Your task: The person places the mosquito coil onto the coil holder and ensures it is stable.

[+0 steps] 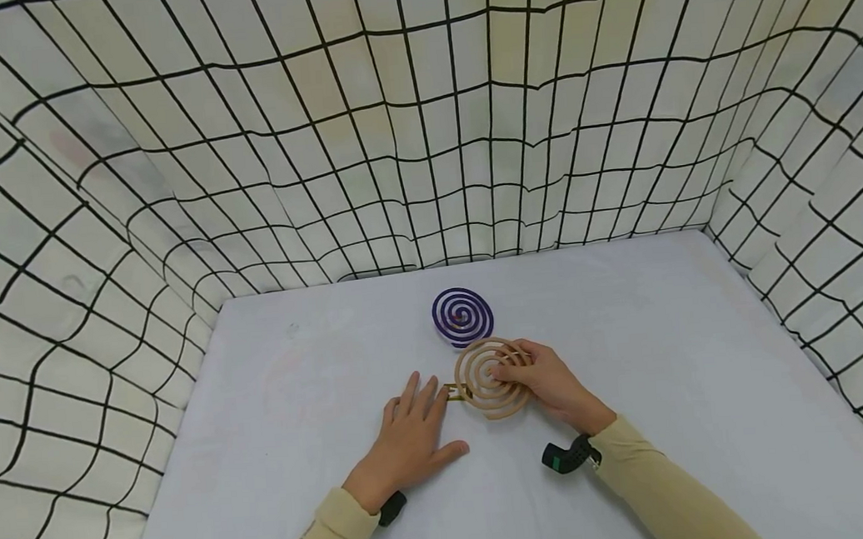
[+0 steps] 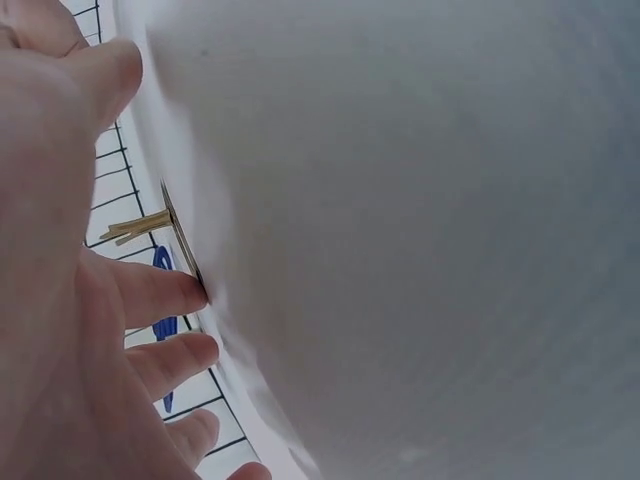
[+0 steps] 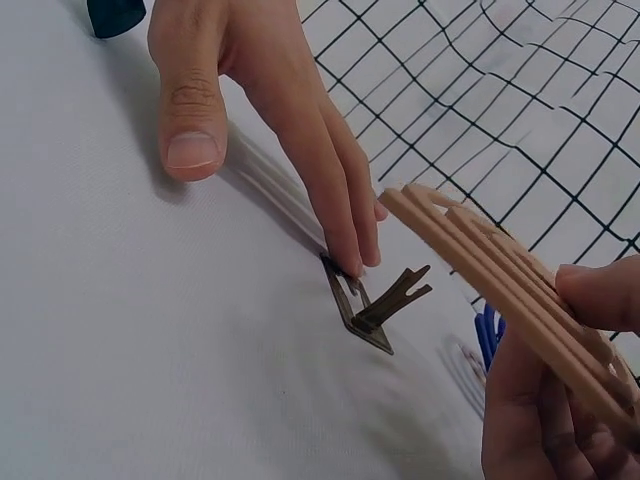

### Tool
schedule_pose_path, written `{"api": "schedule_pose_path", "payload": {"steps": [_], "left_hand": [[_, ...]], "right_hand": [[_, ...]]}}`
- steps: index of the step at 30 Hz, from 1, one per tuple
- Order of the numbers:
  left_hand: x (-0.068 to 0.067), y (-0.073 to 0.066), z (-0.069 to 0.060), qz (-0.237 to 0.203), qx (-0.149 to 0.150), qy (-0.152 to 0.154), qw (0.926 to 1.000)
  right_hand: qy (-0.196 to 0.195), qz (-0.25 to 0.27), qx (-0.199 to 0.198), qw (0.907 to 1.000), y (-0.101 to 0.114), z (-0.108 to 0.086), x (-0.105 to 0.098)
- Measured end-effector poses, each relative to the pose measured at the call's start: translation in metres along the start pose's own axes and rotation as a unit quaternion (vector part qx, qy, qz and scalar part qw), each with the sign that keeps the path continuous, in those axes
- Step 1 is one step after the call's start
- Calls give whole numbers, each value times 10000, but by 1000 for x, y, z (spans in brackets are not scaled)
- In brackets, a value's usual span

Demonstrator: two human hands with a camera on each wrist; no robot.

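A tan mosquito coil (image 3: 490,290) is tilted in my right hand (image 1: 552,382), pinched between thumb and fingers above the table. Below it lies a flat brass-coloured metal coil stand (image 3: 360,326) with a forked tongue bent upward from its frame. My left hand (image 1: 409,438) is spread palm down, and a fingertip presses one end of the stand against the table. The coil partly covers the stand in the head view; a gap shows between them in the right wrist view. Just beyond the tan coil lies a dark blue-purple mosquito coil (image 1: 462,316).
White cloth covers the table (image 1: 295,354). Black netting (image 1: 489,82) over pale walls rises at the back and on both sides. A dark strap device (image 1: 568,456) is on the right wrist, and another (image 1: 392,508) on the left.
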State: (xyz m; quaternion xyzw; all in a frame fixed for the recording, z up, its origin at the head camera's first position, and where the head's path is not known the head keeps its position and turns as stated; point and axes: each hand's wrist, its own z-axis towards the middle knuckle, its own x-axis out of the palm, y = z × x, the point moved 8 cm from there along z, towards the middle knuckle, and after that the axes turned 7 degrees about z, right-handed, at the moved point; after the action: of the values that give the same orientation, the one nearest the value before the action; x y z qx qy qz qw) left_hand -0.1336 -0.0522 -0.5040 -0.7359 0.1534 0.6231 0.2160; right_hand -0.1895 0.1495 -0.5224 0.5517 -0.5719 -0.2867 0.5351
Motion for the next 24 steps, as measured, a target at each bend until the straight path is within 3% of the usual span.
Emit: {"api": "schedule_pose_path", "payload": {"steps": [9,24], "left_hand": [[0,-8,-1,-82,45,96,9999],[3,-12,-3,-112,-2,135,9998]], "right_hand": [[-142,-181,94,9997,-3,6,3],[33,-569,280,9980,-13,16,10]]}}
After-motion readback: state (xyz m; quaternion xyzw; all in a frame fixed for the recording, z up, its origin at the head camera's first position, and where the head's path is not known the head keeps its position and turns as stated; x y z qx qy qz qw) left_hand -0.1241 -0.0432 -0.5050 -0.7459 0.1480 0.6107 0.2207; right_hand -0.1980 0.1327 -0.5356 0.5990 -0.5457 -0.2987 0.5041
